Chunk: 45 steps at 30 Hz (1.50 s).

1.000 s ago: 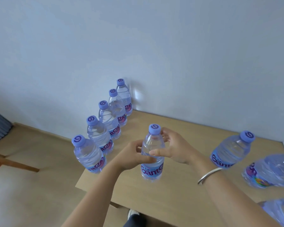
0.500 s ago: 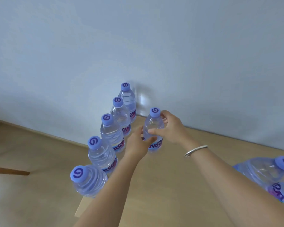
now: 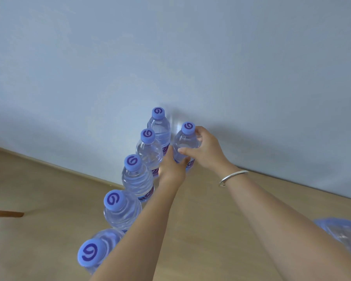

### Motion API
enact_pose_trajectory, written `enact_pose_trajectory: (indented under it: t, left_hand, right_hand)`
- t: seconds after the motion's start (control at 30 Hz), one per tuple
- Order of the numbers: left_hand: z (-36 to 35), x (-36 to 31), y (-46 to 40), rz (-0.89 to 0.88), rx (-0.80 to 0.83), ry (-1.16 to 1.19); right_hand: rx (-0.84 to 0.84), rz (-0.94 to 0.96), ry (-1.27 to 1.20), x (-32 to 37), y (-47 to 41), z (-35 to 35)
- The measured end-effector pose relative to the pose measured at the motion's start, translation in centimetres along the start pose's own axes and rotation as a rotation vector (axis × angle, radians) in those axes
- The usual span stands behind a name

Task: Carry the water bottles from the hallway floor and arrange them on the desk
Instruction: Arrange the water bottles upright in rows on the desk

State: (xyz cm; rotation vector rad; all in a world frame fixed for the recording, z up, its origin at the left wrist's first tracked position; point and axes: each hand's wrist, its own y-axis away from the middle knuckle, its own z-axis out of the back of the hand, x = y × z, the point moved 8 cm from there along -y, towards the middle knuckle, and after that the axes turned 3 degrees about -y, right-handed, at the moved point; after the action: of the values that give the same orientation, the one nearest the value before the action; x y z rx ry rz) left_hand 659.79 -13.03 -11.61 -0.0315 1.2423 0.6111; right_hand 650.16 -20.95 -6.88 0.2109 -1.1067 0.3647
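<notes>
Wooden desk (image 3: 221, 230) against a pale wall: both hands, left hand (image 3: 171, 169) and right hand (image 3: 206, 152), curl around an upright water bottle (image 3: 185, 144) just beside the bottle row (image 3: 137, 177).

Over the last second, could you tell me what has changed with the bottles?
Both hands, left hand and right hand, carried the held water bottle from mid-desk back to the wall, beside the rearmost bottle. They still grip it. The row of five stayed put.
</notes>
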Motion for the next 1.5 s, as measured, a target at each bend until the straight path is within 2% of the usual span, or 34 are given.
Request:
enact_pose_trajectory:
  t: [0.1, 0.23, 0.5, 0.73, 0.9, 1.07, 1.2, 1.4, 1.5]
  left_hand:
    - [0.2, -0.2, -0.9, 0.036, -0.049, -0.016]
    - [0.1, -0.3, -1.1, 0.084, -0.155, 0.113]
    - [-0.2, -0.4, -1.5, 0.056, -0.184, 0.12]
    - [-0.2, -1.0, -0.7, 0.048, -0.156, 0.092]
    - [-1.6, -0.2, 1.2, 0.021, -0.064, 0.047]
    - [-5.7, 2.5, 4.9, 0.093, 0.1, -0.116]
    - [-10.1, 2.7, 8.5, 0.044, 0.251, -0.179]
    - [-16.5, 0.2, 13.4, -0.121, 0.45, -0.251]
    - [-19.0, -1.5, 15.3, -0.181, 0.508, -0.253]
  right_hand:
    - [-0.028, 0.008, 0.003, 0.2, -0.9, -0.2]
    - [-0.059, 0.002, -0.024, 0.0, -1.7, -0.5]
    - [-0.067, 0.077, 0.028, -0.1, -1.7, -0.7]
    - [-0.046, 0.059, 0.019, 0.1, -0.6, -0.5]
    - [-0.098, -0.063, -0.047, -1.4, 2.1, 1.5]
    - [-0.344, -0.104, -0.147, -2.6, 7.7, 7.1]
    - [-0.48, -0.085, -0.169, -3.3, 13.8, 11.2]
    - [-0.561, -0.093, -0.086, -4.8, 22.0, 15.9]
    - [-0.756, -0.007, 0.108, -4.4, 26.4, 19.5]
